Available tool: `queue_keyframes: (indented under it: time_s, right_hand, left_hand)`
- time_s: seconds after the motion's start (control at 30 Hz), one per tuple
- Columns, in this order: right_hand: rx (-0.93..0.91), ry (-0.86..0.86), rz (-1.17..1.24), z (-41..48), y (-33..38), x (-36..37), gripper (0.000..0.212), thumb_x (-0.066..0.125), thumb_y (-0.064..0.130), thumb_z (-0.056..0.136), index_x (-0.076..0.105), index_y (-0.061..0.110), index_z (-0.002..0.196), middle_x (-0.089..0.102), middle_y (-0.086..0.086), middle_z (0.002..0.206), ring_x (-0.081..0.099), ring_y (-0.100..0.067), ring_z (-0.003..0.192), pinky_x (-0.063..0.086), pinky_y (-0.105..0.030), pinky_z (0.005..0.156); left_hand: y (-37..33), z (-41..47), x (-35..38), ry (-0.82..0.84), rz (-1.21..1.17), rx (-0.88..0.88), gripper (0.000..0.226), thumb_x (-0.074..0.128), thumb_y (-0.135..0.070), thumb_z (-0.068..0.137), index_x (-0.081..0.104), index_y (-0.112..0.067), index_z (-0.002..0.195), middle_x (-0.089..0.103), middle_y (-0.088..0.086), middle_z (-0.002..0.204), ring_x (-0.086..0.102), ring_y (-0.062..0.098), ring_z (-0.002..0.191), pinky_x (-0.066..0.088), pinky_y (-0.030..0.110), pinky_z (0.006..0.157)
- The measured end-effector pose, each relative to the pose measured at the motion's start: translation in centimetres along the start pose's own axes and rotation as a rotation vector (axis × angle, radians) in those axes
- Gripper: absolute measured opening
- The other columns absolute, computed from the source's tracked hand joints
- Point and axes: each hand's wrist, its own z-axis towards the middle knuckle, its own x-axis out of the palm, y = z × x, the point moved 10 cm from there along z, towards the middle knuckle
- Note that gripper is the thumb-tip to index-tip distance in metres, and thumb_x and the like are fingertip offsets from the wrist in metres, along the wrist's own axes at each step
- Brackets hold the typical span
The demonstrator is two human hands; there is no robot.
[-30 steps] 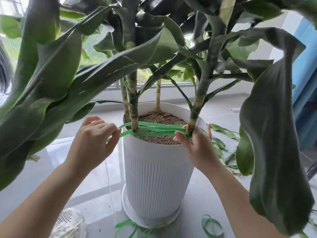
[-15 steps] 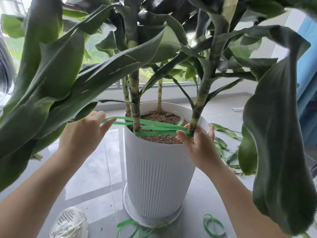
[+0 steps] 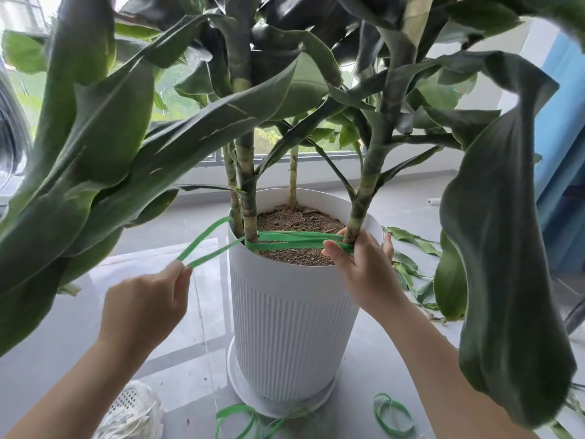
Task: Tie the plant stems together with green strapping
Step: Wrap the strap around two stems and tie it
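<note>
Green strapping [image 3: 294, 241] looks thin, light, limp and probably slick; pinch it flat near the ends. Head view: it spans the white pot's [image 3: 291, 312] soil [image 3: 294, 220] between the stems [image 3: 248, 201]. Left hand [image 3: 145, 308] pinches its loop just outside the pot's left rim; right hand [image 3: 364, 277] pinches it against the stem at the right rim.

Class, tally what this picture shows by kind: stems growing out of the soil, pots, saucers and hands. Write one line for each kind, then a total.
Plant stems: 4
White pot: 1
Saucer: 1
Hands: 2, the left hand and right hand, each holding the green strapping
Total: 8
</note>
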Motion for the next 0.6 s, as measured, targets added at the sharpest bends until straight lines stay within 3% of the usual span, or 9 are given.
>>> queue_keyframes:
  time_s: [0.17,0.27,0.37,0.5,0.6]
  right_hand:
    - [-0.002,-0.007,0.014,0.0,0.0,0.0,0.050,0.033,0.064,0.086,0.049,0.019,0.100,0.069,0.005,0.089,0.053,-0.018,0.109,-0.001,-0.049,0.113]
    - [-0.006,-0.010,0.016,0.0,0.2,-0.1,0.053,0.036,0.066,0.088,0.051,0.017,0.101,0.066,0.005,0.091,0.054,-0.019,0.108,-0.001,-0.049,0.114]
    - [-0.011,-0.012,0.023,-0.1,0.2,-0.2,0.052,0.034,0.066,0.086,0.050,0.019,0.099,0.065,0.007,0.091,0.054,-0.018,0.106,-0.001,-0.049,0.114]
    - [-0.001,-0.006,0.030,0.0,0.1,-0.1,0.045,0.035,0.062,0.087,0.049,0.020,0.098,0.066,0.007,0.090,0.054,-0.018,0.106,-0.002,-0.049,0.114]
    - [-0.008,-0.004,0.018,-0.1,0.2,-0.1,0.048,0.032,0.065,0.086,0.048,0.021,0.099,0.066,0.007,0.089,0.055,-0.018,0.107,-0.001,-0.050,0.114]
  left_hand:
    - [-1.9,-0.2,2.8,0.093,-0.061,-0.087,0.031,0.047,-0.028,0.087,0.047,-0.013,0.060,0.045,0.008,0.038,0.046,0.033,0.034,0.032,0.025,0.044]
    - [-2.7,1.1,2.4,0.023,-0.198,-0.128,0.014,0.052,-0.026,0.090,0.053,-0.013,0.085,0.057,0.011,0.051,0.052,0.036,0.046,0.038,0.032,0.048]
    - [-3.7,2.5,1.7,-0.002,-0.399,-0.122,0.020,0.054,-0.027,0.090,0.046,-0.018,0.105,0.062,0.000,0.067,0.059,0.028,0.056,0.043,0.033,0.054]
    - [-4.7,3.7,1.0,0.010,-0.676,-0.139,0.018,0.056,-0.018,0.091,0.046,-0.019,0.105,0.058,-0.006,0.077,0.059,0.014,0.050,0.050,0.033,0.052]
    - [-4.8,4.5,0.2,-0.037,-0.677,-0.106,0.006,0.057,-0.009,0.091,0.058,-0.013,0.095,0.058,-0.002,0.080,0.053,0.013,0.058,0.044,0.030,0.059]
